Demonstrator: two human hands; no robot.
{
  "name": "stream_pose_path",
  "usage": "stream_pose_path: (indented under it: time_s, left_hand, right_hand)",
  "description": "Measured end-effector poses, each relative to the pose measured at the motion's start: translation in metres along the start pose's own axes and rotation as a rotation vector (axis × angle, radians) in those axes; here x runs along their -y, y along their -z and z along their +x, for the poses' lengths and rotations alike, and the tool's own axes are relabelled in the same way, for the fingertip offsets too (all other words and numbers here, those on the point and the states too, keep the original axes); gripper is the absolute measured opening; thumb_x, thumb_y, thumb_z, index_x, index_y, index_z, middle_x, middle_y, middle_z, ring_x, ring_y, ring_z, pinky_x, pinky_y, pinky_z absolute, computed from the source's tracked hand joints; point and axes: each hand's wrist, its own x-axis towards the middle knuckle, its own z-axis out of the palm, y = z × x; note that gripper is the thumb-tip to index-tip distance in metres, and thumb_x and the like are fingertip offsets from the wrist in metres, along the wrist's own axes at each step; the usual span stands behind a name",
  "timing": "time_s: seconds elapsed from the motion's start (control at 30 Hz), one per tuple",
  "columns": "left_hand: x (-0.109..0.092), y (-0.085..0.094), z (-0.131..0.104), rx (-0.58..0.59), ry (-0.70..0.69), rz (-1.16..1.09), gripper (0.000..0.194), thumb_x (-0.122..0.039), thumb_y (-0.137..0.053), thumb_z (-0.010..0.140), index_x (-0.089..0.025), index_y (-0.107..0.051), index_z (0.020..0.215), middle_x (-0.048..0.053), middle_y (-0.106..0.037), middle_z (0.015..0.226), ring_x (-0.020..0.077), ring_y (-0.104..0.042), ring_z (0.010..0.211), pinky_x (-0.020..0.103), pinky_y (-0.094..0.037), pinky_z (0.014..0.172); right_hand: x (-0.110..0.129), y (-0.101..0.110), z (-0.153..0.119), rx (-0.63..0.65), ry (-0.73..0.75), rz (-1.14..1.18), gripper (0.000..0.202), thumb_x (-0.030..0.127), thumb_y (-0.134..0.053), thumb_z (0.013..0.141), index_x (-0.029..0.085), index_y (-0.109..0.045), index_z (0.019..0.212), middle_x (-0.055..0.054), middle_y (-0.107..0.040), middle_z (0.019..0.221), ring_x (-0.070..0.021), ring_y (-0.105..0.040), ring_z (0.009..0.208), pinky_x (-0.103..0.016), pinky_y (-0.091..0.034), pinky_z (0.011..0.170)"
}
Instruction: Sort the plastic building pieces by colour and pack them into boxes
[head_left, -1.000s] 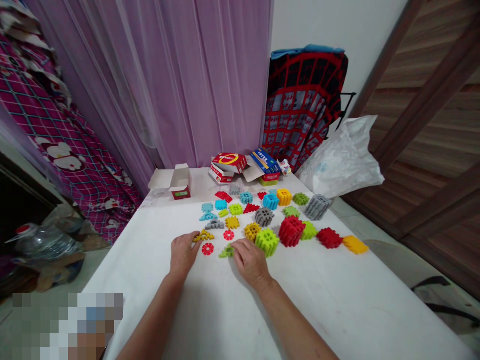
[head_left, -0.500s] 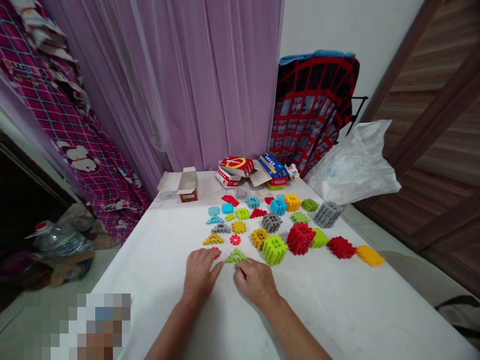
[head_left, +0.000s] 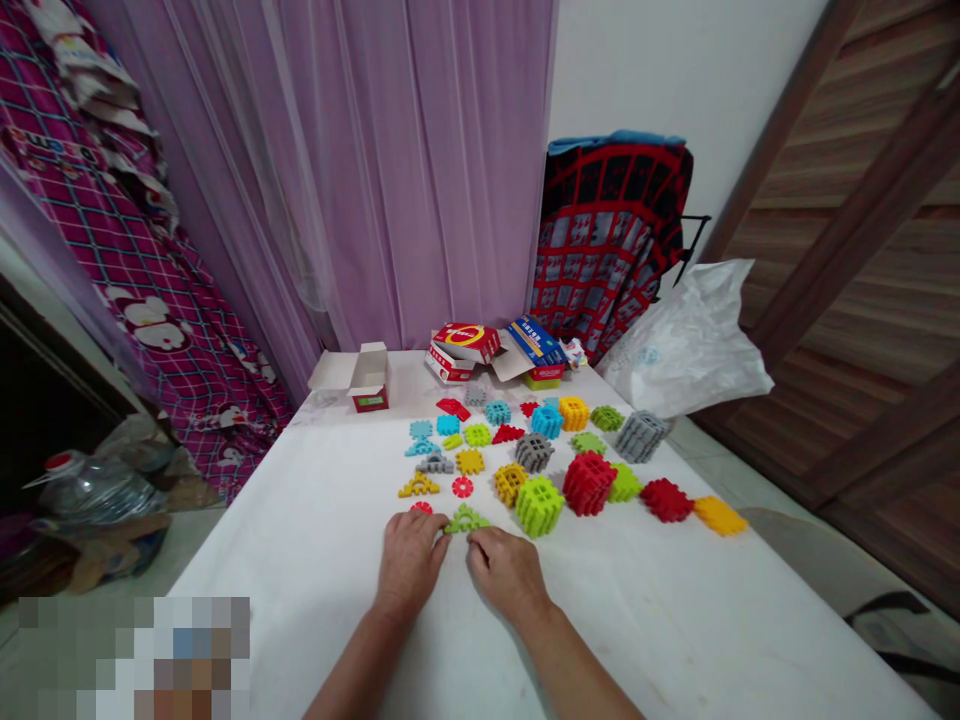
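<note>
Your left hand (head_left: 411, 565) and your right hand (head_left: 511, 570), low in the centre of the frame, are bare; your forearms (head_left: 358, 655), bare too, widen toward the bottom edge.

Got a purple curtain (head_left: 427, 150) right behind the table (head_left: 262, 560), and a few boxes (head_left: 465, 343) sitting along the table's far end. White bag (head_left: 686, 345) by the table's far right corner, checked red-black cloth (head_left: 600, 225) behind that same corner, clear bottle (head_left: 97, 490) off left of the table.

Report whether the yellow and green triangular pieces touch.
Apart: the head view shows white tabletop between the yellow triangular piece and the green triangular piece.
</note>
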Motion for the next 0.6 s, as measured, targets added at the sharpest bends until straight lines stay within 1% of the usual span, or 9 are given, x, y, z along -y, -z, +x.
stream_pose_path:
  time_s: [0.2,0.4,0.6]
  left_hand:
    - [0.0004,-0.0004,0.0017,0.017,0.015,-0.004,0.013,-0.022,-0.057,0.088,-0.025,-0.067,0.095,0.001,-0.072,0.091,0.0218,-0.062,0.091,0.039,-0.041,0.086]
    - [0.0013,-0.0009,0.0014,0.02,0.015,-0.015,0.013,-0.021,-0.057,0.088,-0.025,-0.067,0.095,0.001,-0.072,0.092,0.0218,-0.062,0.092,0.038,-0.041,0.086]
    - [0.003,-0.0019,0.0004,0.007,0.007,-0.022,0.012,-0.022,-0.057,0.087,-0.025,-0.066,0.094,0.001,-0.071,0.09,0.0222,-0.062,0.091,0.039,-0.043,0.086]
  right_hand:
    - [-0.0001,-0.0012,0.0012,-0.001,-0.005,-0.007,0.027,0.018,-0.048,0.088,0.024,-0.073,0.095,-0.003,-0.077,0.095,-0.0162,-0.07,0.086,-0.023,-0.045,0.075]
    - [0.0007,-0.0008,0.0045,0.004,-0.012,-0.022,0.026,0.018,-0.047,0.089,0.024,-0.073,0.091,-0.003,-0.077,0.092,-0.016,-0.07,0.085,-0.023,-0.045,0.073]
    - [0.0024,0.0019,0.0051,-0.002,-0.015,-0.016,0.026,0.018,-0.048,0.089,0.024,-0.073,0.092,-0.002,-0.077,0.092,-0.0154,-0.07,0.085,-0.022,-0.043,0.073]
